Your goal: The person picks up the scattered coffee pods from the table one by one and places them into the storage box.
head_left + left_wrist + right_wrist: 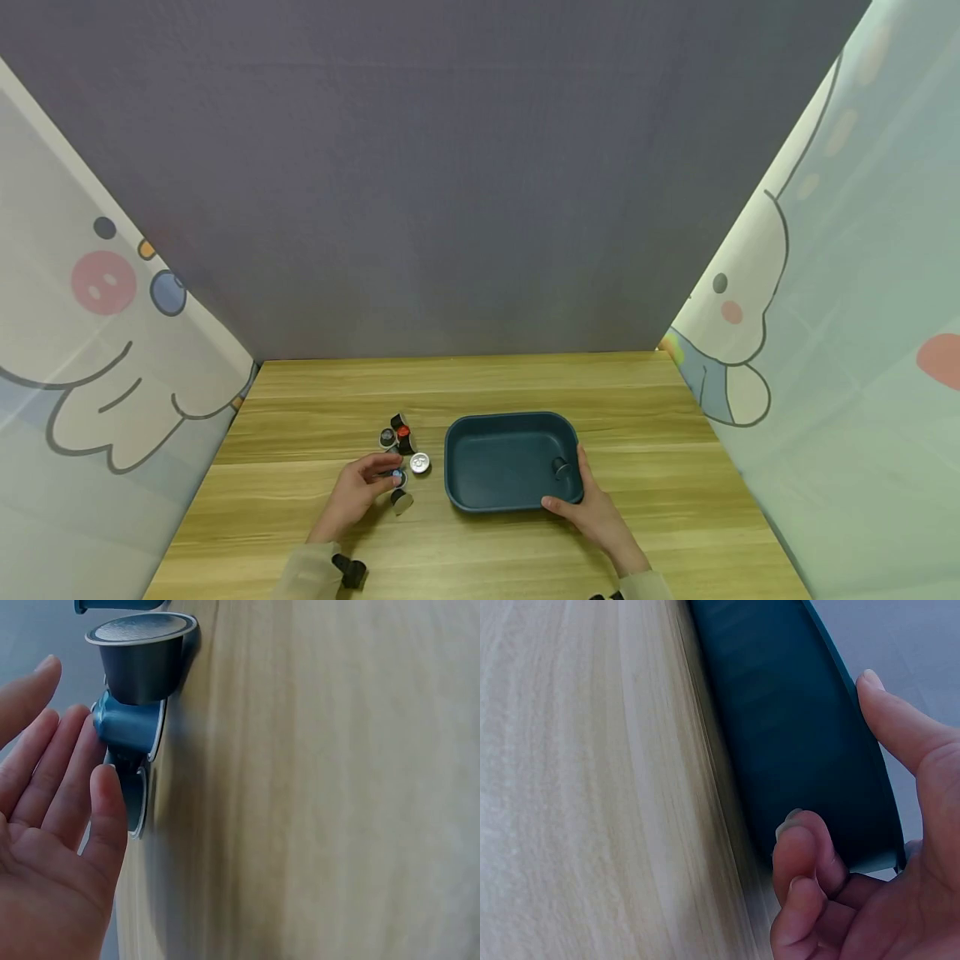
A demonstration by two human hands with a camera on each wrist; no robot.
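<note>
The person's left hand [358,492] reaches forward from the near edge of the wooden tabletop [315,400] into a small cluster of coffee capsules lying just left of a dark teal tray [510,500]. Its palm faces inward and its fingers are lightly bent. In the left wrist view the fingertips [109,787] touch a blue capsule [129,727], which lies on its side; the fingers are mostly straight and do not wrap round it, so the hand touches rather than grips. A grey capsule [142,664] stands just beside the blue one, touching it. In the head view a silver-topped capsule [420,463], a red one [403,433] and a dark one [401,502] lie close around.

The right hand [592,508] rests at the tray's near right corner. Its thumb runs up along the right rim and its fingers curl under the near edge. The right wrist view shows the thumb [900,727] laid on the rim and the bent fingers [802,855] pressed against the tray's outer wall, so the hand grips the tray. One dark capsule [560,467] lies inside the tray against its right wall, near the thumb.
</note>
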